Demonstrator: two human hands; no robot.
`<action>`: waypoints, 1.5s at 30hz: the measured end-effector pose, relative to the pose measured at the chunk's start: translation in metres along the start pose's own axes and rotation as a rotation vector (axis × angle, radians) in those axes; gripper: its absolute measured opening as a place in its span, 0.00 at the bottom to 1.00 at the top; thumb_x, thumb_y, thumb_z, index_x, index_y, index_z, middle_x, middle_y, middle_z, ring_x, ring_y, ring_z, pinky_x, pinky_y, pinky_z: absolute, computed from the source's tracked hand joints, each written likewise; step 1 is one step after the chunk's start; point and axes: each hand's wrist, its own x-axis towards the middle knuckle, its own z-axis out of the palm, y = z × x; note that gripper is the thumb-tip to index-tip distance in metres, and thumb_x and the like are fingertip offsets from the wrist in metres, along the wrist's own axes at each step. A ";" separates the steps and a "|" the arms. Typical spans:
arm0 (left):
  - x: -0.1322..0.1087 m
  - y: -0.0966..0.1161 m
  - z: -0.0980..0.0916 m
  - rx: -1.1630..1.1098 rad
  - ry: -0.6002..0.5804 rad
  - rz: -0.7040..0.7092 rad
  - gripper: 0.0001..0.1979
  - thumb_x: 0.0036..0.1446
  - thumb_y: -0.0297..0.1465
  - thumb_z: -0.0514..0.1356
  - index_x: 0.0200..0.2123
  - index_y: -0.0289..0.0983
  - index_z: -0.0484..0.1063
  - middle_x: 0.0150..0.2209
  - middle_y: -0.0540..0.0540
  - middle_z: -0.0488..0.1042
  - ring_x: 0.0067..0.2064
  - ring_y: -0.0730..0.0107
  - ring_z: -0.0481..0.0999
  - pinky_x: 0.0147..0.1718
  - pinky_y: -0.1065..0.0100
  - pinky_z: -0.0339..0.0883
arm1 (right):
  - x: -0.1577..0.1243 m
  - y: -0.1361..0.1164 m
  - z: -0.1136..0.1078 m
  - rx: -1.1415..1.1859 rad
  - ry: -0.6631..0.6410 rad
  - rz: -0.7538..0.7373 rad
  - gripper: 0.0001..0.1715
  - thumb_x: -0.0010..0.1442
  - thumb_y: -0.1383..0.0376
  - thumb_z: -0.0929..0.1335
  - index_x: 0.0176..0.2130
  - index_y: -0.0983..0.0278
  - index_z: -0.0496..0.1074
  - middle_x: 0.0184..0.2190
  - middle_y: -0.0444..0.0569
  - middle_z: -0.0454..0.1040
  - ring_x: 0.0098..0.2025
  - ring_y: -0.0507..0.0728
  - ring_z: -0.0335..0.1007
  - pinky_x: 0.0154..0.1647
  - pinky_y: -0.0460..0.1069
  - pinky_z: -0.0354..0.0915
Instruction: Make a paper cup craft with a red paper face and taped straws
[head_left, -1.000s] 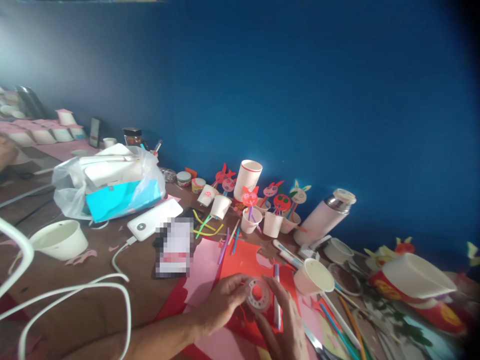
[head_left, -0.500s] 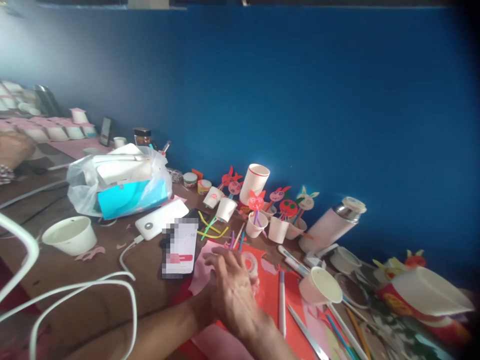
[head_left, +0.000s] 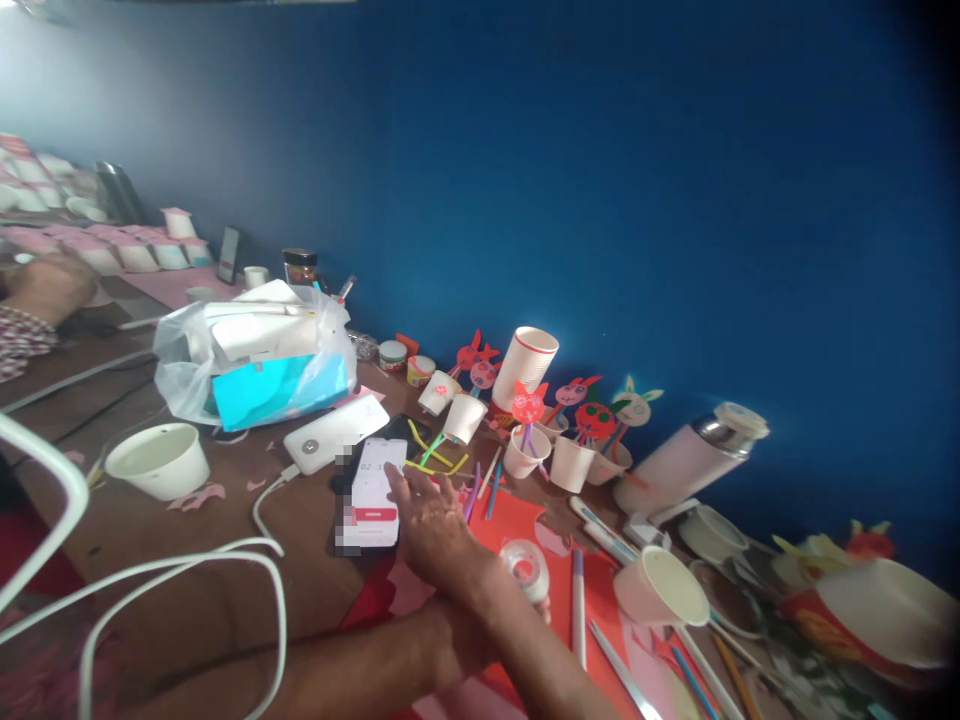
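Observation:
My right hand (head_left: 435, 520) reaches over the phone (head_left: 379, 500), crossing above my left forearm. Its fingers are stretched out and one fingertip is at the lit screen; I cannot tell if it touches. My left hand (head_left: 546, 608) is mostly hidden under the right forearm, with only some fingertips showing. They are around the side of a round, clear, jar-like thing (head_left: 525, 572) whose top faces up. Beneath it lies red paper (head_left: 517, 515), with a white marker (head_left: 578, 610) and a pair of scissors (head_left: 622, 670) to the right.
White paper cups (head_left: 525, 452) with cut-paper faces on sticks stand along the wall. A plastic bag (head_left: 176, 365), a power bank (head_left: 337, 435) and a looped white cable (head_left: 180, 565) lie left. A pale flask (head_left: 686, 455) leans back right. Another person's hand (head_left: 52, 285) shows far left.
My right hand has moved left from over the red paper to the phone. The clear round thing, partly covered before, now shows more fully. The whole view has shifted slightly.

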 end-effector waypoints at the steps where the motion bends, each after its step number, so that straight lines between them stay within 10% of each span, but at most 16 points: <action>1: 0.000 0.000 0.000 -0.078 -0.042 -0.053 0.17 0.55 0.43 0.55 0.34 0.33 0.71 0.36 0.39 0.76 0.43 0.55 0.75 0.43 0.58 0.66 | 0.000 0.001 -0.005 0.019 0.020 0.017 0.38 0.53 0.77 0.60 0.62 0.73 0.48 0.50 0.62 0.69 0.58 0.62 0.56 0.55 0.63 0.56; 5: 0.001 0.000 -0.001 -0.403 -0.126 -0.216 0.14 0.60 0.34 0.51 0.31 0.32 0.71 0.31 0.46 0.76 0.39 0.63 0.76 0.42 0.62 0.64 | -0.010 0.005 -0.033 0.142 0.167 0.125 0.38 0.52 0.79 0.58 0.61 0.68 0.50 0.50 0.55 0.69 0.53 0.59 0.61 0.54 0.58 0.58; 11: -0.001 0.014 0.007 -0.256 -0.082 -0.224 0.06 0.49 0.32 0.60 0.26 0.34 0.70 0.21 0.50 0.71 0.25 0.72 0.71 0.28 0.70 0.65 | -0.070 0.024 -0.066 0.278 0.251 0.325 0.33 0.53 0.77 0.57 0.58 0.64 0.55 0.48 0.52 0.71 0.50 0.58 0.65 0.48 0.55 0.64; 20: -0.006 0.019 0.006 -0.128 -0.217 -0.100 0.16 0.54 0.39 0.58 0.37 0.31 0.67 0.34 0.40 0.74 0.31 0.68 0.74 0.27 0.69 0.65 | -0.161 0.039 -0.057 0.355 0.468 0.570 0.20 0.61 0.64 0.62 0.53 0.61 0.61 0.50 0.54 0.68 0.54 0.62 0.63 0.52 0.58 0.62; 28: -0.014 0.022 0.011 0.120 -0.213 -0.029 0.15 0.55 0.38 0.58 0.37 0.30 0.68 0.30 0.43 0.73 0.26 0.72 0.72 0.25 0.71 0.63 | -0.177 0.025 -0.028 0.441 0.438 0.673 0.38 0.56 0.51 0.66 0.59 0.64 0.53 0.58 0.57 0.60 0.60 0.65 0.53 0.56 0.59 0.58; 45: -0.018 0.023 0.008 0.179 -0.248 -0.009 0.14 0.57 0.39 0.56 0.35 0.32 0.72 0.27 0.46 0.73 0.29 0.71 0.71 0.31 0.70 0.62 | -0.179 0.021 -0.017 0.431 0.437 0.716 0.29 0.56 0.55 0.67 0.55 0.59 0.60 0.52 0.52 0.68 0.53 0.64 0.64 0.50 0.59 0.65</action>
